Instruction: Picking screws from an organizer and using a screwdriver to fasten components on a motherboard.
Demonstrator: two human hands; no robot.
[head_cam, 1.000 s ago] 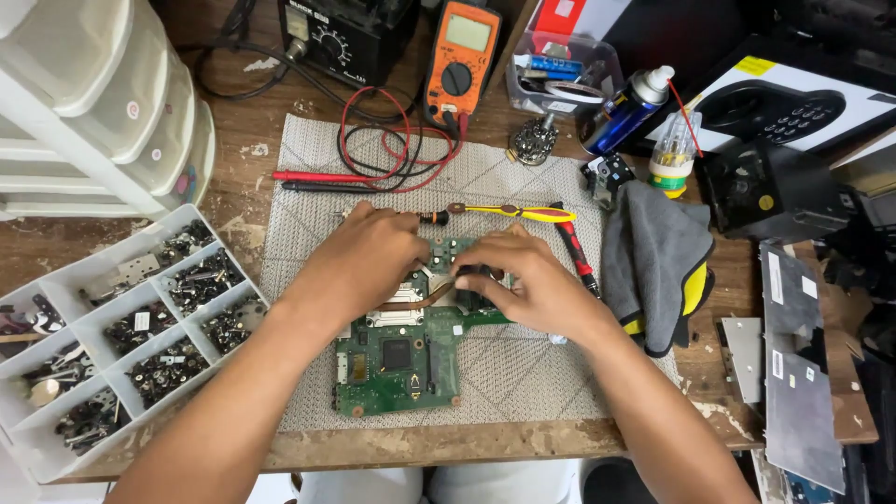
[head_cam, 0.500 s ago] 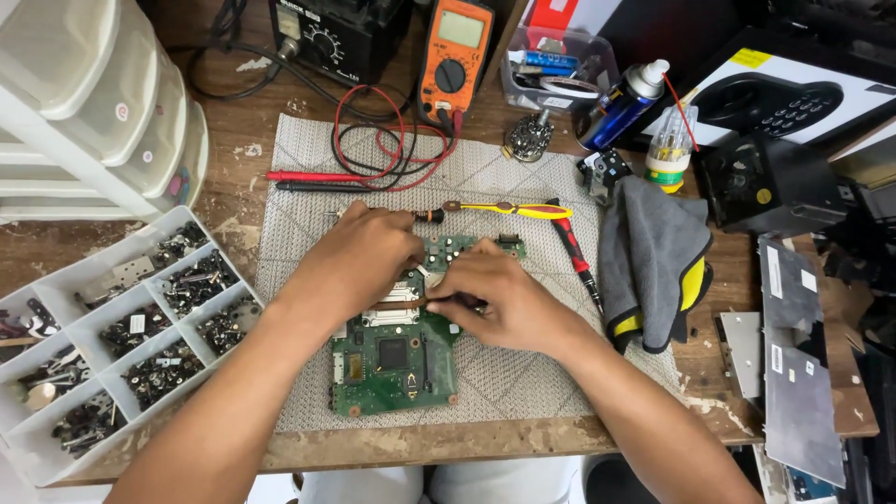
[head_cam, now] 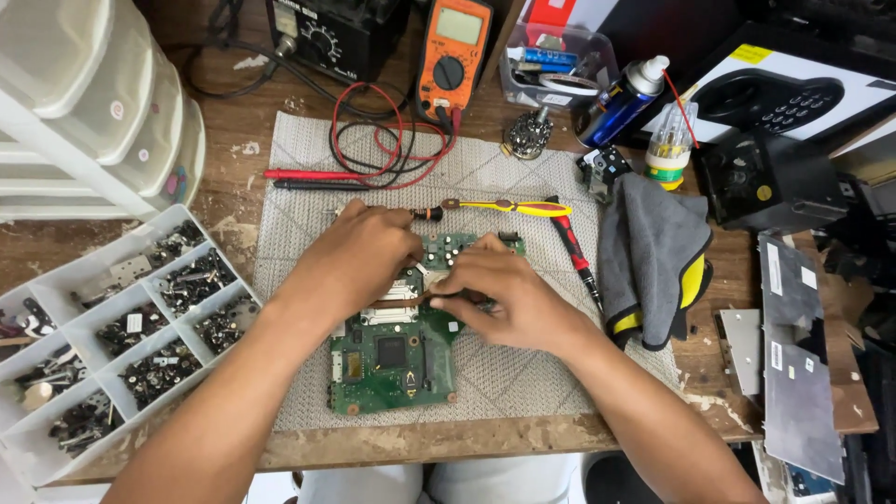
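Fingers of both hands meet over the upper half of a green rectangular circuit board (head_cam: 392,359), which lies flat on a grey woven work mat (head_cam: 523,373) in the middle of the wooden bench. The left hand (head_cam: 359,257) rests palm down on the board's upper left part, its fingers curled together and pressing near a silver slot connector; whether it pinches anything cannot be told. The right hand (head_cam: 509,294) comes in from the right, thumb and forefinger closed on a thin dark tool (head_cam: 411,301) whose tip points left toward the left hand's fingertips. The board's lower half, with a square black chip, lies bare just below both hands.

Just above the hands lie a yellow-handled screwdriver (head_cam: 509,207) and a red-and-black screwdriver (head_cam: 571,247), the latter angled down the mat's right edge. A grey and yellow cloth (head_cam: 653,252) sits right of them. An orange multimeter (head_cam: 453,56) stands at the top, its red and black leads looping onto the mat. A white compartment tray of dark screws (head_cam: 131,336) lies well to the left.
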